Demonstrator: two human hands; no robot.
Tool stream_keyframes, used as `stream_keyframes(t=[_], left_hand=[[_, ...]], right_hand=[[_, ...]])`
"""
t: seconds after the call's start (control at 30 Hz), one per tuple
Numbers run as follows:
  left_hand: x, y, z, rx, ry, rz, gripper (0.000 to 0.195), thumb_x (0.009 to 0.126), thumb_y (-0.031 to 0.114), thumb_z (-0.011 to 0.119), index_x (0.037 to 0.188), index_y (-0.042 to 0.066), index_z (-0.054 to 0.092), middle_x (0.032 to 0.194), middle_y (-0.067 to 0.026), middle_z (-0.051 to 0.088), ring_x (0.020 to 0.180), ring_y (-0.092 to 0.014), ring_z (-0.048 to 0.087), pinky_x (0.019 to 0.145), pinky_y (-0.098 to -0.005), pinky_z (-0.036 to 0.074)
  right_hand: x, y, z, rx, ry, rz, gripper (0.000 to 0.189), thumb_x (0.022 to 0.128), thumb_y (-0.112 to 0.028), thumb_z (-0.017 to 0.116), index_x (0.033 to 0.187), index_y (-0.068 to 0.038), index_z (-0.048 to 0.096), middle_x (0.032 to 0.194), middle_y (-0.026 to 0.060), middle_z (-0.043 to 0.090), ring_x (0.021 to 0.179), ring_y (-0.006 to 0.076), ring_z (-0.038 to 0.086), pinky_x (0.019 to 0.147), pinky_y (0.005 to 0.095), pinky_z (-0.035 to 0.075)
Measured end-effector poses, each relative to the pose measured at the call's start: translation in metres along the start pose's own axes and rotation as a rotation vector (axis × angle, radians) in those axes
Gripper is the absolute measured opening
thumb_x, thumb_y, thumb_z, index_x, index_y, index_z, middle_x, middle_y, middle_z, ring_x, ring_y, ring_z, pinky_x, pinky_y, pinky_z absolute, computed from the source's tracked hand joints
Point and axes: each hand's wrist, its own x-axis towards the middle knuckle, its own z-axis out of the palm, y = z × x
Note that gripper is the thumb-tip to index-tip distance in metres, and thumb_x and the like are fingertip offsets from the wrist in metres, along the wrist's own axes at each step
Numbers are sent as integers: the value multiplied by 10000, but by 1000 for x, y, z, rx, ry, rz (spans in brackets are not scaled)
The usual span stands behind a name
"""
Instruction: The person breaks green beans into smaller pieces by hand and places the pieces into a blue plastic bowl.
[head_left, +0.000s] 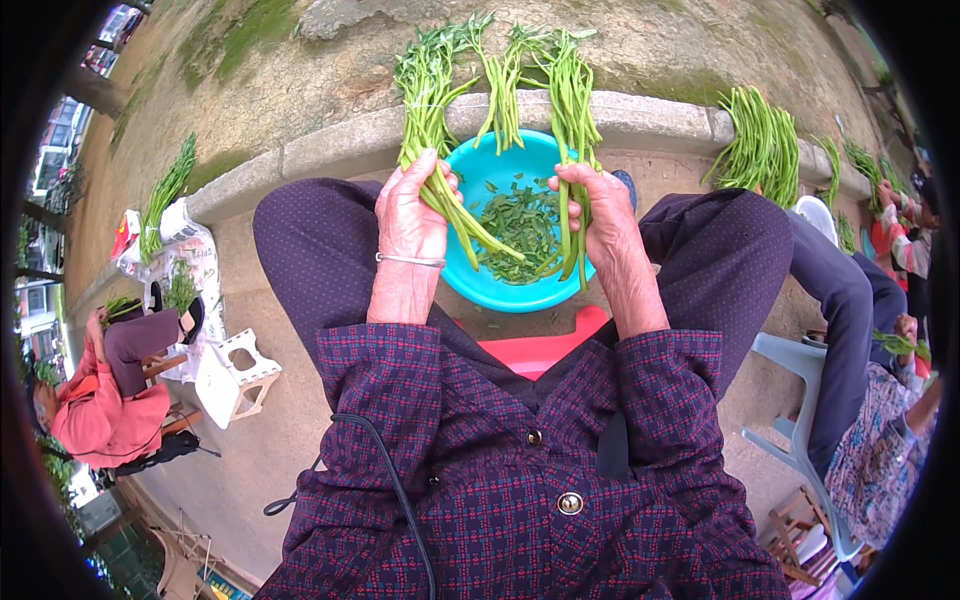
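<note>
My left hand (414, 214) is closed around the lower stems of a bundle of leafy green vegetables (427, 97); stem ends stick out over the basin. On the other side, my right hand (596, 210) grips stems of a second green bundle (571, 90), whose cut ends hang down past the fingers. Between the hands is a turquoise plastic basin (502, 298), with torn green leaves (517, 229) lying inside. A smaller bunch of greens (504, 97) lies between the two bundles, its stem ends over the basin's far rim.
A stone curb (337, 146) runs behind the basin. More green stems (759, 146) lie on it at right. A red plastic stool (536, 352) shows between my legs. A white folding stool (236, 375) and a seated person are at left; other people sit at right beside a plastic chair (806, 367).
</note>
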Motion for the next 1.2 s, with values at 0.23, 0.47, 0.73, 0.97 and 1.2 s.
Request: stream_keyframes(t=[0.23, 0.47, 0.73, 0.97, 1.2], left_hand=[[1, -4, -5, 81, -19, -33, 145, 824, 149, 603, 913, 59, 532, 769, -46, 554, 660, -155, 524, 569, -275, 427], [-5, -11, 5, 151, -34, -96, 168, 819, 153, 610, 939, 66, 531, 761, -40, 560, 652, -141, 530, 563, -271, 427], [-8, -23, 8, 224, -39, -100, 153, 805, 165, 635, 908, 78, 563, 739, -27, 574, 646, -126, 540, 573, -268, 437], [-9, -37, 8, 188, -66, -67, 162, 816, 101, 611, 960, 40, 569, 782, -24, 580, 695, -125, 562, 638, -260, 471], [-12, -41, 18, 130, -30, -22, 218, 819, 61, 595, 1031, 23, 564, 919, -64, 614, 772, -145, 594, 708, -282, 492]], right_hand=[[-1, 0, 0, 21, -32, -19, 233, 736, -125, 591, 932, -20, 520, 742, 33, 586, 458, 53, 376, 407, 203, 294], [-3, 2, 4, -3, -84, -9, 208, 730, -116, 599, 903, -32, 519, 709, 24, 572, 442, 55, 380, 398, 206, 298], [-9, 4, 16, -87, -107, -12, 192, 739, -170, 652, 845, -48, 550, 643, 2, 550, 442, 42, 418, 377, 186, 307], [-13, 13, 23, -278, -192, -50, 235, 738, -186, 667, 899, -47, 567, 653, -19, 542, 448, 34, 416, 392, 173, 302], [-15, 17, 25, -378, -207, -44, 233, 752, -164, 663, 929, -40, 573, 665, -16, 558, 452, 25, 418, 391, 186, 304]])
